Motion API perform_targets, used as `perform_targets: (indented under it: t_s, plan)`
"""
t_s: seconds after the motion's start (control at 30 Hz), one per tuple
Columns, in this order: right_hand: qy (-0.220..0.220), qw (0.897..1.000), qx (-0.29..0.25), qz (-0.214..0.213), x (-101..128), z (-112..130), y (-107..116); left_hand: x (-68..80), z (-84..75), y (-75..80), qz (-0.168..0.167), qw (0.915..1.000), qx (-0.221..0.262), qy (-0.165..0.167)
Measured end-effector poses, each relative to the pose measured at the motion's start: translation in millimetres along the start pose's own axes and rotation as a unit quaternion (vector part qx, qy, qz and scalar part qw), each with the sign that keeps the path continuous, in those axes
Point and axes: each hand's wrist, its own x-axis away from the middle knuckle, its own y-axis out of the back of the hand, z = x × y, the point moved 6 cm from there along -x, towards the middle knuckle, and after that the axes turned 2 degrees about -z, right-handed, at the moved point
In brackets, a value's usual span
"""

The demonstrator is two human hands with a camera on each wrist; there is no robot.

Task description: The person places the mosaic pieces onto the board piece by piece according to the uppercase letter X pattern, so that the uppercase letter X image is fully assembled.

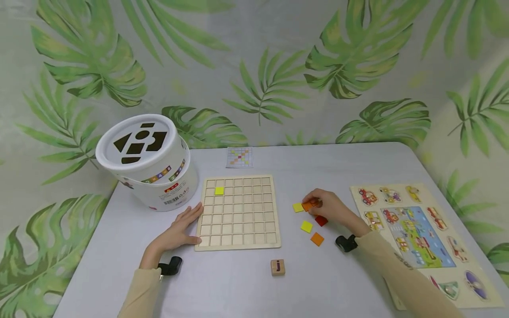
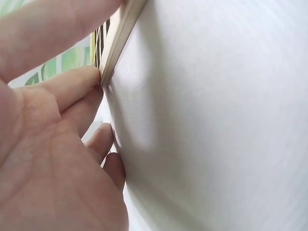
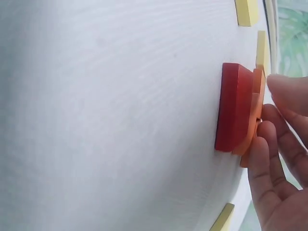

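My left hand point(image 1: 176, 232) rests at the left edge of a wooden grid board point(image 1: 237, 247), its fingers fairly straight and the thumb at the lower corner. A yellow tile point(image 1: 219, 191) lies in a cell near the board's upper left. To the right of the board, my right hand point(image 1: 331, 207) pinches an orange tile point(image 1: 306, 206) low over the table. Close by its fingers are a red tile point(image 1: 321, 221) and another yellow tile point(image 1: 298, 207). In the right wrist view, orange pieces point(image 3: 256, 108) overlap behind the red tile; how many is hard to tell.
Loose yellow point(image 1: 306, 226) and orange point(image 1: 317, 239) tiles lie nearer the front. A wooden letter block point(image 1: 278, 267) sits below the board. Behind it is a printed pattern card point(image 1: 239, 157). A white bucket point(image 1: 175, 190) stands left, a picture puzzle board point(image 1: 413, 198) right.
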Motion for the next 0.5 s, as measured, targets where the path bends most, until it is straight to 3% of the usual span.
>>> perform_targets:
  t_s: [0.3,0.5]
  plan:
    - [0.015,0.997,0.071,0.010,-9,6,-6,0.5,1.8,-0.6,-0.005,1.0000,0.003,0.004]
    - [0.010,0.997,0.071,0.014,-11,5,-2,-0.1,0.3,-0.6,-0.005,1.0000,0.002,0.003]
